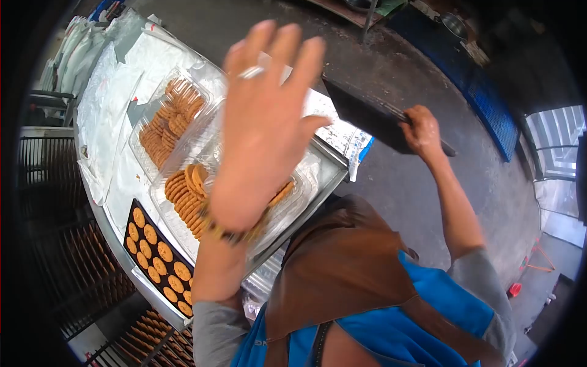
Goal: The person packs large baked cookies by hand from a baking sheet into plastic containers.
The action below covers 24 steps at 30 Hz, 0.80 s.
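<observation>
My left hand (263,116) is raised over the worktable with its fingers spread and nothing in it. A beaded bracelet (232,232) circles that wrist, and a ring shows on a finger. Beneath it, partly hidden, a clear plastic container (160,194) holds rows of stacked cookies (189,192). Out to the right, beyond the table edge, my right hand (422,131) grips the edge of a dark baking tray (370,113), which is tilted. No cookies show on that tray.
Another clear container with cookies (174,119) stands farther back on the paper-covered table (116,159). At the table's left edge lies a black tray of round cookies (153,248). Racks of loaded trays (79,244) stand at left. A blue crate or pallet (483,98) rests on the floor.
</observation>
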Available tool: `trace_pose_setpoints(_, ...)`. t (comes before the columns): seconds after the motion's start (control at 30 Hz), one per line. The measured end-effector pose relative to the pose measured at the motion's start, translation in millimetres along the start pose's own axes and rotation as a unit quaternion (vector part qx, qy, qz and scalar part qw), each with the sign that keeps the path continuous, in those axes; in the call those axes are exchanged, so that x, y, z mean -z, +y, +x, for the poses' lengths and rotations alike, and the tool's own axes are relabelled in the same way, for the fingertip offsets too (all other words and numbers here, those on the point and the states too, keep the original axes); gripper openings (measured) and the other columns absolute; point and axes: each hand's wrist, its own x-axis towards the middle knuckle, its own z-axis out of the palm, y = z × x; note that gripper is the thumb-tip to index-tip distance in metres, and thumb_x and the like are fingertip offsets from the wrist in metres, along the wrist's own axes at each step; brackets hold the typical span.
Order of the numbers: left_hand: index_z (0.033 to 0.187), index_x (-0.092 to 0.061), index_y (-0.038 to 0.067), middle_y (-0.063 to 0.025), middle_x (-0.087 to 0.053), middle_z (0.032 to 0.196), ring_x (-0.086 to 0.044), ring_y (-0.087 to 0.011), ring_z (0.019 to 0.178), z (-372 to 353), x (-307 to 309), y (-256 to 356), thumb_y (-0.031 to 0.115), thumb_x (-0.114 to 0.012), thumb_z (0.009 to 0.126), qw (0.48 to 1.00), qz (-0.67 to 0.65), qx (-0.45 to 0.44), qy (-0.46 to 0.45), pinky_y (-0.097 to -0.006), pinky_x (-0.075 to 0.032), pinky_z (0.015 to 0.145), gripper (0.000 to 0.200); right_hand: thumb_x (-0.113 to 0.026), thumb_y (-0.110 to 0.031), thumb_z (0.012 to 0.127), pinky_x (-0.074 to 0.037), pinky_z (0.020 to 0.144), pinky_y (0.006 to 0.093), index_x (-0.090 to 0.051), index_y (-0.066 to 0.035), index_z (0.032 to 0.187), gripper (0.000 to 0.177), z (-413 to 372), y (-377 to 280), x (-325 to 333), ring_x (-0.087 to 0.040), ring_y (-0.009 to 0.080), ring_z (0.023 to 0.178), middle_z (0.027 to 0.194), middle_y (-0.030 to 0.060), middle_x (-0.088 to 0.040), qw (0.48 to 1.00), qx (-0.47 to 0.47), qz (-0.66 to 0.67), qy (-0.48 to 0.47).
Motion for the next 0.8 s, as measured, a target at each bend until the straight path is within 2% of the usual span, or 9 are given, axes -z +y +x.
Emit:
trace_pose_setpoints(0.07, 0.13, -0.066, 0.003, -0.0185, -0.062, 0.134, -0.05, -0.0397, 0.136, -48, 29, -21, 0.021, -0.09, 0.073, 0.997, 0.024, 0.057, 0.049, -0.0522, -0.04, 0.114, 0.065, -0.077, -0.008, 0.077, -0.05, 0.085, 0.0509, -0.068, -0.001, 0.096, 0.022, -6, 29, -65, -0.061, 0.0426, 0.097, 0.095, 0.0212, -0.063, 0.999, -0.024, 0.013, -0.018)
trace_pose_setpoints(0.13, 0.115, -0.072, -0.004, -0.0187, -0.073, 0.116, -0.068, -0.0387, 0.113, -101, 59, -24, 0.006, -0.084, 0.08, 0.978, 0.095, 0.157, 0.094, -0.0492, -0.051, 0.102, 0.039, -0.077, -0.009, 0.077, -0.05, 0.085, 0.0512, -0.069, -0.001, 0.094, 0.02, -16, 41, -124, -0.062, 0.042, 0.098, 0.096, 0.0213, -0.063, 0.997, -0.048, 0.042, -0.032)
trace_pose_setpoints(0.3, 0.113, -0.071, -0.007, -0.0171, -0.073, 0.11, -0.07, -0.0274, 0.095, -297, 96, -30, -0.005, -0.07, 0.095, 0.88, 0.273, 0.352, 0.162, -0.0358, -0.056, 0.083, 0.018, -0.076, -0.014, 0.08, -0.052, 0.089, 0.0496, -0.072, -0.003, 0.096, 0.02, -29, 30, -214, -0.063, 0.0398, 0.101, 0.097, 0.0202, -0.065, 0.994, -0.085, 0.041, -0.064)
trace_pose_setpoints(0.4, 0.114, -0.07, -0.007, -0.0152, -0.072, 0.104, -0.069, -0.0254, 0.091, -405, 101, 7, -0.001, -0.069, 0.097, 0.805, 0.332, 0.478, 0.114, -0.0363, -0.055, 0.084, 0.018, -0.077, -0.018, 0.081, -0.053, 0.09, 0.0485, -0.073, -0.004, 0.098, 0.022, -22, 22, -255, -0.064, 0.0383, 0.102, 0.098, 0.0191, -0.066, 0.992, -0.085, 0.045, -0.087)
trace_pose_setpoints(0.47, 0.11, -0.069, -0.006, -0.0142, -0.07, 0.101, -0.066, -0.0246, 0.093, -437, 91, 39, 0.0, -0.066, 0.097, 0.74, 0.274, 0.596, 0.15, -0.0353, -0.053, 0.088, 0.014, -0.077, -0.021, 0.081, -0.053, 0.091, 0.0477, -0.075, -0.005, 0.1, 0.025, -17, 9, -275, -0.065, 0.0371, 0.104, 0.1, 0.0188, -0.067, 0.984, -0.12, 0.044, -0.125)
trace_pose_setpoints(0.67, 0.106, -0.068, -0.006, -0.0132, -0.069, 0.1, -0.065, -0.0245, 0.095, -487, 47, 103, 0.0, -0.067, 0.093, 0.641, 0.239, 0.681, 0.261, -0.037, -0.053, 0.088, 0.013, -0.078, -0.027, 0.077, -0.056, 0.095, 0.0444, -0.08, -0.009, 0.104, 0.033, -7, 17, -369, -0.072, 0.0367, 0.102, 0.105, 0.0204, -0.075, 0.951, -0.131, 0.074, -0.27)
trace_pose_setpoints(0.7, 0.105, -0.069, -0.005, -0.0139, -0.069, 0.1, -0.066, -0.0262, 0.095, -485, 43, 110, -0.001, -0.067, 0.092, 0.646, 0.256, 0.677, 0.243, -0.0381, -0.053, 0.088, 0.013, -0.076, -0.03, 0.077, -0.056, 0.094, 0.0438, -0.081, -0.011, 0.101, 0.031, -6, 28, -393, -0.073, 0.0361, 0.1, 0.102, 0.0194, -0.076, 0.952, -0.09, 0.029, -0.292)
trace_pose_setpoints(0.77, 0.101, -0.07, -0.005, -0.0168, -0.07, 0.101, -0.067, -0.0325, 0.095, -486, 37, 123, -0.002, -0.068, 0.089, 0.647, 0.31, 0.669, 0.192, -0.0415, -0.054, 0.088, 0.013, -0.072, -0.036, 0.079, -0.057, 0.093, 0.0395, -0.082, -0.012, 0.098, 0.032, -8, 61, -444, -0.073, 0.0351, 0.101, 0.101, 0.0192, -0.076, 0.926, -0.125, 0.04, -0.355)
trace_pose_setpoints(0.8, 0.101, -0.071, -0.003, -0.0171, -0.07, 0.102, -0.066, -0.0344, 0.095, -490, 32, 129, -0.002, -0.069, 0.086, 0.641, 0.334, 0.666, 0.187, -0.0432, -0.054, 0.088, 0.015, -0.072, -0.036, 0.079, -0.057, 0.093, 0.0395, -0.082, -0.012, 0.098, 0.032, -108, 72, -364, -0.073, 0.0351, 0.101, 0.101, 0.0192, -0.076, 0.924, -0.092, 0.047, -0.369)
